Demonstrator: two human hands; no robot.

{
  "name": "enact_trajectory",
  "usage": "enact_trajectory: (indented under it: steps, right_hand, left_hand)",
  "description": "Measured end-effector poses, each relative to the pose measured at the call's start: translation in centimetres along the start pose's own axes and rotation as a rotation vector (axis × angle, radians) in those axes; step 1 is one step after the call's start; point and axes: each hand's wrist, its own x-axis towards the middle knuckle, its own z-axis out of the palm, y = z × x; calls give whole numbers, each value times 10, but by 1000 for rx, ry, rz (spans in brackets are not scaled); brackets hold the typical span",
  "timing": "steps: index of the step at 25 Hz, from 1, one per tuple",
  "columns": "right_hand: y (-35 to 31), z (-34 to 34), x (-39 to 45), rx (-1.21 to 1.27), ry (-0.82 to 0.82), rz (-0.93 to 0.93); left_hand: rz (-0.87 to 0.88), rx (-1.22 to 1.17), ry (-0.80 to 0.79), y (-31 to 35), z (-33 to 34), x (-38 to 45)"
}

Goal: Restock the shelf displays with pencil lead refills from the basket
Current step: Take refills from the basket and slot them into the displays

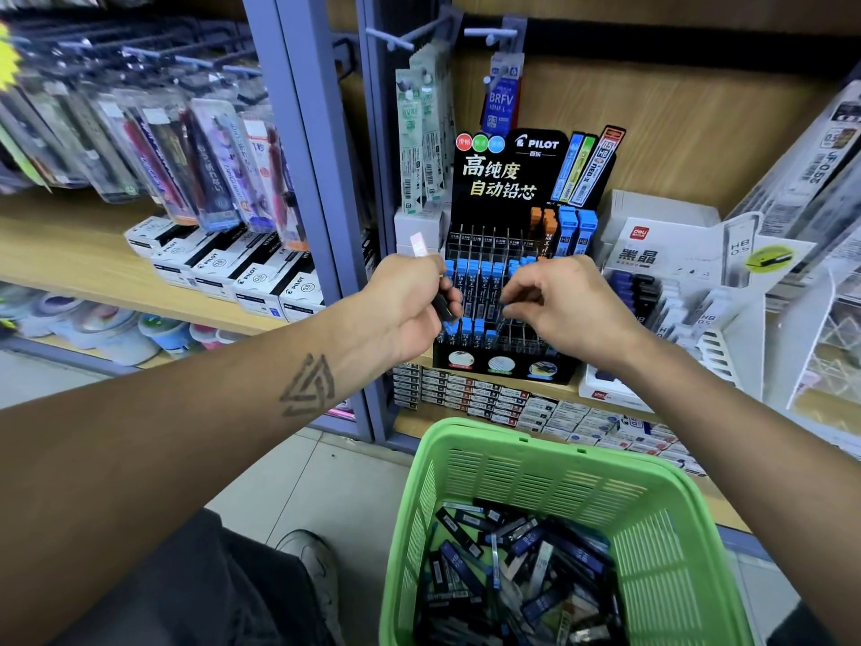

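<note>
A few dark lead refill cases (442, 305), one pale-capped and one blue-capped, are gripped in the curled fingers of the left hand (405, 305), held just in front of the black Pilot display (508, 254) on the wooden shelf (93, 254). The right hand (568, 305) is held at the display's blue-capped rows, its fingers curled as if pinching, though whether anything is pinched cannot be told. Many more refill cases (517, 580) are heaped in the green basket (652, 505) below the hands.

Bright even light; blurred, warped left edge.
</note>
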Motion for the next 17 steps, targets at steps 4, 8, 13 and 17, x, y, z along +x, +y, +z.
enact_trajectory:
  steps: [4, 8, 13, 17]
  right_hand:
    - [-1, 14, -4, -75, -91, -24]
    - [-3, 20, -6, -186, -107, -53]
    - [-23, 1, -5, 457, -85, 174]
    - [-39, 9, -14, 841, -111, 280]
  left_hand:
    - [-31, -60, -39, 2, 0, -3]
    - [-46, -161, -78, 3, 0, -5]
    - [30, -232, -43, 3, 6, -6]
    - [82, -235, 2, 4, 12, -10]
